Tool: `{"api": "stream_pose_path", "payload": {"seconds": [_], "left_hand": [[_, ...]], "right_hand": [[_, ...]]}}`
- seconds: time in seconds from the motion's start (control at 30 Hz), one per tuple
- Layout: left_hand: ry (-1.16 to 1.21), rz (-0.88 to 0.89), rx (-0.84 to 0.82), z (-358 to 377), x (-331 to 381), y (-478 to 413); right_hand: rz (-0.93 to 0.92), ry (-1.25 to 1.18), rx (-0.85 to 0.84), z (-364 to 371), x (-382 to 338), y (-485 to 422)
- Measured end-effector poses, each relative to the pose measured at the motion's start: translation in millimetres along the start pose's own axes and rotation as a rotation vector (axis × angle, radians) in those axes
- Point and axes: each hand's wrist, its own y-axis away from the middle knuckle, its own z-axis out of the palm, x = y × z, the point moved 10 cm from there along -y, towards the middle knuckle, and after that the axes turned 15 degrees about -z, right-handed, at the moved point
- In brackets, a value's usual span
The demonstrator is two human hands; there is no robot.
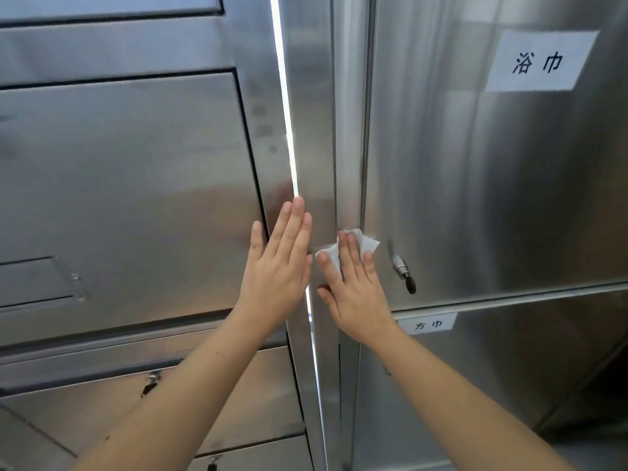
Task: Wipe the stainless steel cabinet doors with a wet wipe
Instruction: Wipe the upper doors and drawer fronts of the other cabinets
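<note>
Two stainless steel cabinets fill the view, split by a bright vertical gap. My right hand [353,283] presses a white wet wipe [365,244] flat against the steel frame strip [346,147] at the left edge of the right cabinet door [492,185]. Its fingers are straight and cover most of the wipe. My left hand [278,263] lies flat with straight fingers on the right edge of the left cabinet door [129,198], holding nothing.
A key with a black head [406,275] sticks out of the right door just right of the wipe. White paper labels [540,61] [429,323] are stuck on the right cabinet. Lower left drawers carry small keys [151,384].
</note>
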Motion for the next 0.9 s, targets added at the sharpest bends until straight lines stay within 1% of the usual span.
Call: {"api": "stream_pose_path", "payload": {"seconds": [0.1,0.17,0.3,0.43,0.5,0.6,0.77,0.9], "left_hand": [[-0.025,0.001,0.012,0,0,7],[-0.024,-0.004,0.006,1,0,7],[-0.059,-0.020,-0.026,5,0,12],[-0.077,-0.018,-0.063,8,4,21],[-0.086,-0.019,-0.066,8,6,25],[-0.105,-0.031,-0.086,12,7,33],[-0.083,-0.061,-0.127,18,8,44],[-0.084,-0.068,-0.156,22,7,53]], "right_hand": [[0.014,-0.019,0.083,-13,9,-21],[-0.001,0.015,0.105,-20,15,-31],[0.004,0.003,0.054,-5,5,-6],[-0.004,0.025,-0.087,26,-17,40],[-0.001,0.013,-0.118,29,-19,47],[-0.025,0.011,-0.108,22,-16,38],[-0.007,0.038,-0.047,8,-5,13],[0.005,-0.015,-0.116,23,-16,38]]}}
